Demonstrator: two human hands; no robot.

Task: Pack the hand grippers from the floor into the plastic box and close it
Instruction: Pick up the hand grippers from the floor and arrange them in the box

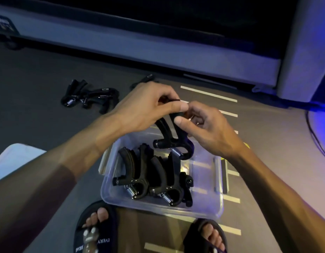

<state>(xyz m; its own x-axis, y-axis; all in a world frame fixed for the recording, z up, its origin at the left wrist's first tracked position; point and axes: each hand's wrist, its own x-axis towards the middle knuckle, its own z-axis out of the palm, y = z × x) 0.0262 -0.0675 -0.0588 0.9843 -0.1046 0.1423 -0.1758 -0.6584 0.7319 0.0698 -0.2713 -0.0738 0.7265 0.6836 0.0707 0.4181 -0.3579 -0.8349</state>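
A clear plastic box point(203, 207) stands open on the floor between my feet, with several black hand grippers point(150, 178) lying inside it. Above the box's far end I hold one more black hand gripper point(169, 137) by its handle tops, its spring end hanging down. My left hand point(147, 106) pinches the upper handle, and my right hand point(207, 128) grips the other handle beside it. More black hand grippers point(88, 96) lie in a loose pile on the dark floor to the far left. Another dark piece point(147, 78) shows just beyond my left hand.
A white lid or sheet point(14, 159) lies at the left by my arm. My two feet in black sandals point(96, 229) are at the bottom edge. A treadmill-like machine base point(158, 50) runs across the back. Pale tape lines point(209, 94) mark the floor, and a cable point(315, 136) runs at right.
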